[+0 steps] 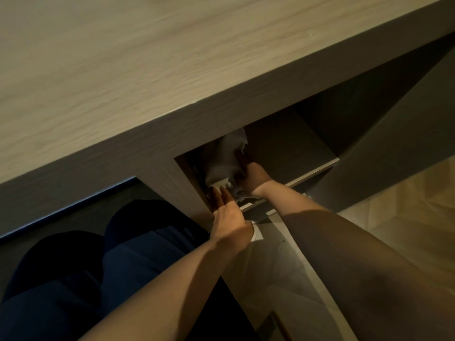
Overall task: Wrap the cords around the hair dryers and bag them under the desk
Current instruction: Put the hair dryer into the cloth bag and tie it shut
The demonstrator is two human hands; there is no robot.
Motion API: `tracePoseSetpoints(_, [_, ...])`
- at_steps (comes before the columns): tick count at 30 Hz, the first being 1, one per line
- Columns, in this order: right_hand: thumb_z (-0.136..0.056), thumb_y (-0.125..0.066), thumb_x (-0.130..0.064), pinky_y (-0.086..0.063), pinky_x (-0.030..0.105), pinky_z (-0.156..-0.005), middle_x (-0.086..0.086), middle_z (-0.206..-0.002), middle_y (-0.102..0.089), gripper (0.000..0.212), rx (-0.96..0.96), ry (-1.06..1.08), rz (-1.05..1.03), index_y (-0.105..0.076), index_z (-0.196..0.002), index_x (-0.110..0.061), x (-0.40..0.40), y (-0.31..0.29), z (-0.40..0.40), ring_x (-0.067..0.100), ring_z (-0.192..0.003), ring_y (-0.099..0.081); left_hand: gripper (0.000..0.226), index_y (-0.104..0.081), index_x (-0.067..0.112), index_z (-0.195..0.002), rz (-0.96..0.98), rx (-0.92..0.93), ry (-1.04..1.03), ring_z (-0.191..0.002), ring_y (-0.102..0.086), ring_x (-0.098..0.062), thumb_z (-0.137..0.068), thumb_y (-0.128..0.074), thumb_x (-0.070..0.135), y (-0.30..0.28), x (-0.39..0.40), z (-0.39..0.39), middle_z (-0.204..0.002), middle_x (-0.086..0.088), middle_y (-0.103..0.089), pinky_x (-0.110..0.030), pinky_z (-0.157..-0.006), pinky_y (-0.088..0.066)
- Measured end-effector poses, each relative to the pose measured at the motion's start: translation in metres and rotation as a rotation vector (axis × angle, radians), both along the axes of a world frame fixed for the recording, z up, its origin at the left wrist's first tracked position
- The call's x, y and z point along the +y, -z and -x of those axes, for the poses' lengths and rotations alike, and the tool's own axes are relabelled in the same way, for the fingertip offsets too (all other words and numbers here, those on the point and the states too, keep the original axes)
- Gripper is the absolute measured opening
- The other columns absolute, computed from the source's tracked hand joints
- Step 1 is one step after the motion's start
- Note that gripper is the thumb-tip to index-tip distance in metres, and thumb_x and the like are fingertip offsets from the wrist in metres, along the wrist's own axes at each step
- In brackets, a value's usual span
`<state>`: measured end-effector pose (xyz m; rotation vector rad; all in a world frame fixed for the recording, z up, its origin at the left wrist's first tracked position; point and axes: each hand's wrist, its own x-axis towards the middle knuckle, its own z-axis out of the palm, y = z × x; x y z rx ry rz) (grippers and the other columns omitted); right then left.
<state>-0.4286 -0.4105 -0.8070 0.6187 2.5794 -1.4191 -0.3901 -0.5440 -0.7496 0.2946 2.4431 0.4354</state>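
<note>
While the right hand [251, 177] grips the pale bag [225, 156] in the desk [147, 70] cubby and the left hand [227, 217] steadies it open-fingered at the shelf's front edge, stowing looks nearly finished, needing a push inward.

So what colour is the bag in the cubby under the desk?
The bag looks pale grey-white in the dim cubby, seen in the head view.

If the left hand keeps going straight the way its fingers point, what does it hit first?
Most likely the pale bag in the cubby under the desk. The left hand has straight fingers aimed at the bag's lower edge, beside the cubby's left wall; depth is unclear in the shadow.
</note>
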Motion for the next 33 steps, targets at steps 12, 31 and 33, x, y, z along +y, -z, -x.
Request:
tracePoseSetpoints(12, [-0.096,-0.054,-0.024,-0.043,0.028,-0.077,0.009,-0.105,-0.064,0.025,-0.136,-0.016,-0.257,-0.063,-0.113,-0.007,0.012,-0.038,-0.004,0.026,-0.1,-0.061,0.093,0.0,0.016,-0.154,-0.113,0.095,0.119,-0.139,-0.025,-0.027,-0.087,-0.066,0.021,-0.005,-0.01,-0.015,-0.154,-0.011,-0.021,-0.041,-0.115,-0.03])
tracePoseSetpoints(31, [-0.096,-0.057,-0.015,-0.028,0.033,-0.115,0.0,-0.157,-0.029,0.061,0.12,0.045,-0.237,-0.031,-0.151,-0.021,-0.038,-0.131,-0.143,0.017,-0.145,-0.026,0.099,0.019,0.018,-0.151,-0.334,0.232,0.312,-0.148,0.015,-0.016,-0.09,-0.059,0.01,-0.072,-0.064,-0.071,-0.161,-0.001,0.019,-0.032,-0.118,0.0])
tracePoseSetpoints(33, [-0.095,-0.058,-0.016,-0.034,0.036,-0.115,-0.002,-0.157,-0.029,0.062,0.141,0.029,-0.25,-0.03,-0.15,-0.024,-0.045,-0.137,-0.158,0.018,-0.14,-0.035,0.096,0.019,0.016,-0.151,-0.342,0.262,0.355,-0.147,0.016,-0.016,-0.091,-0.056,0.009,-0.08,-0.074,-0.078,-0.162,-0.003,0.019,-0.031,-0.119,0.002])
